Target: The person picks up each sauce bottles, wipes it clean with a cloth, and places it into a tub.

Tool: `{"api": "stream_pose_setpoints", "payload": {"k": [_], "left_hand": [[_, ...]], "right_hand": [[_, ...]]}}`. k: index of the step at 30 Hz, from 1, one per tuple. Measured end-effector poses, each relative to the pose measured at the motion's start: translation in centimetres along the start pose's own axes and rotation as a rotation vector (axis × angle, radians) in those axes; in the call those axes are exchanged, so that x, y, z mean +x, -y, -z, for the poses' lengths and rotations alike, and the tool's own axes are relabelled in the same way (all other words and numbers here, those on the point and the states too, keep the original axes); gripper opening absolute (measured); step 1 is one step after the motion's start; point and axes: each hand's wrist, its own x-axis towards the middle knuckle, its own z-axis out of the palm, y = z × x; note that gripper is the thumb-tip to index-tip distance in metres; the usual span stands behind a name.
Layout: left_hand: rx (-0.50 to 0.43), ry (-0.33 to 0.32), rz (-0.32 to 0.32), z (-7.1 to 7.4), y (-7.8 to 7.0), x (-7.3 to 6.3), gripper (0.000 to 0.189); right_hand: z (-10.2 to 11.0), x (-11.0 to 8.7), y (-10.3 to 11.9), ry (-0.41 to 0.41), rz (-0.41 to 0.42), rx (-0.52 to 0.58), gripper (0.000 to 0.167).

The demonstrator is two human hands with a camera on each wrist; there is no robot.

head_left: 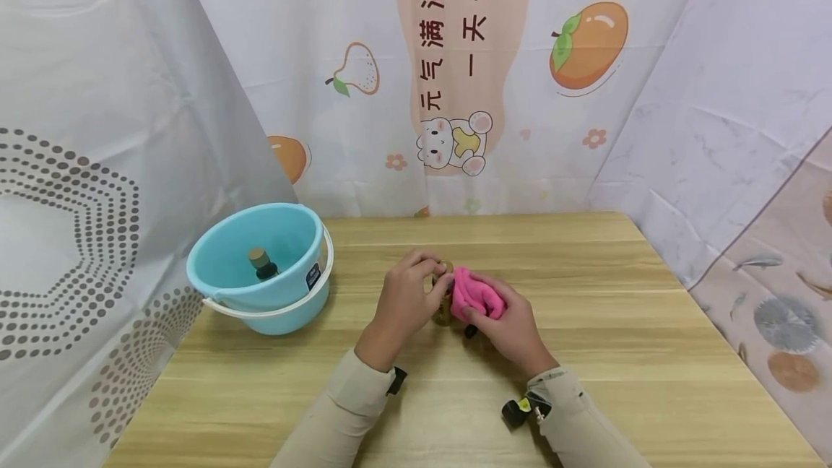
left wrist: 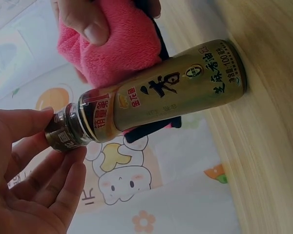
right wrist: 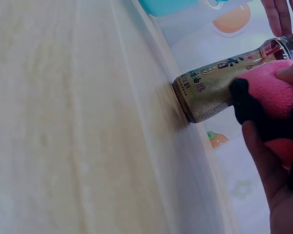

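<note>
A small sesame oil bottle (left wrist: 185, 83) with a gold label and a dark cap stands on the wooden table, as the head view shows from above. By the cap (left wrist: 63, 131), my left hand (head_left: 407, 293) pinches it between thumb and fingers. My right hand (head_left: 513, 327) grips a bunched pink cloth (head_left: 474, 295) with black trim and holds it against the bottle's side. In the right wrist view the pink cloth (right wrist: 273, 87) covers part of the label. Some of the right fingers are hidden behind the cloth.
At the left of the table stands a light blue bucket (head_left: 260, 309) with a white handle. Inside it is another bottle (head_left: 263, 263) with a brown cap. Printed curtains (head_left: 364, 136) hang along the table's back edge and sides.
</note>
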Motion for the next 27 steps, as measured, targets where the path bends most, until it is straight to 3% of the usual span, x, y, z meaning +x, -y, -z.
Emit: {"api": "stream_pose_setpoints", "payload": {"k": [12,20,27], "left_hand": [[-0.011,0.017,0.009,0.1,0.1,-0.1,0.009],[-0.016,0.019,0.005,0.1,0.2,0.0,0.009],[-0.029,0.023,0.008,-0.1,0.3,0.0,0.008]], "right_hand": [[-0.1,-0.1,0.5,-0.034,0.079,0.175,0.059],[-0.3,0.1,0.6,0.01,0.107,0.132,0.059],[0.0,-0.1,2.7,0.017,0.09,0.043,0.056]]}}
